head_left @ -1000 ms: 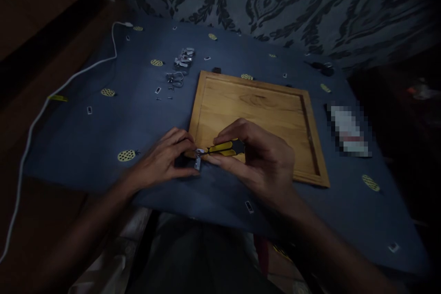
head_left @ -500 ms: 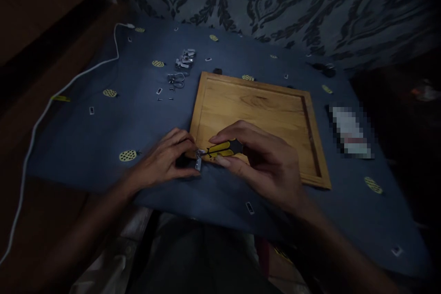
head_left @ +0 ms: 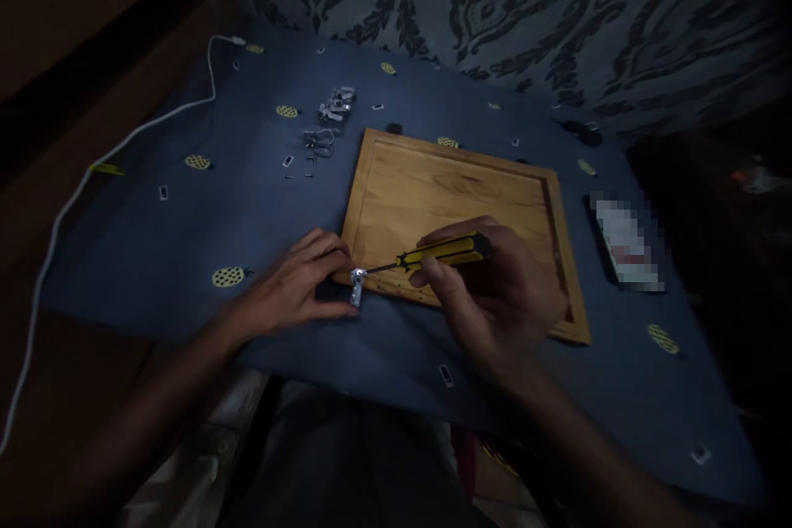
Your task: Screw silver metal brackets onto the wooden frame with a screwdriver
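Observation:
My right hand (head_left: 501, 280) is closed round the yellow and black handle of a screwdriver (head_left: 442, 252). The shaft points left, and its tip meets a small silver metal hinge (head_left: 356, 287) at the near left corner of a framed wooden panel (head_left: 458, 190). My left hand (head_left: 303, 280) steadies that hinge, thumb at its lower end and fingers curled over the panel's corner. Small dark holes show along the panel's near edge, right of the hinge. Whether a screw sits under the tip is too small to tell.
Several silver hinges (head_left: 337, 106) lie beyond the panel's left side, near small metal loops (head_left: 318, 142) and a few screws (head_left: 299, 176). A white cable (head_left: 133, 136) runs along the left. A blurred-out flat object (head_left: 626, 243) lies right, and a dark item (head_left: 582, 132) behind.
My right hand has drawn back to the right along the screwdriver, so its shaft and more of the handle now show. My left hand and the hinge have stayed in place.

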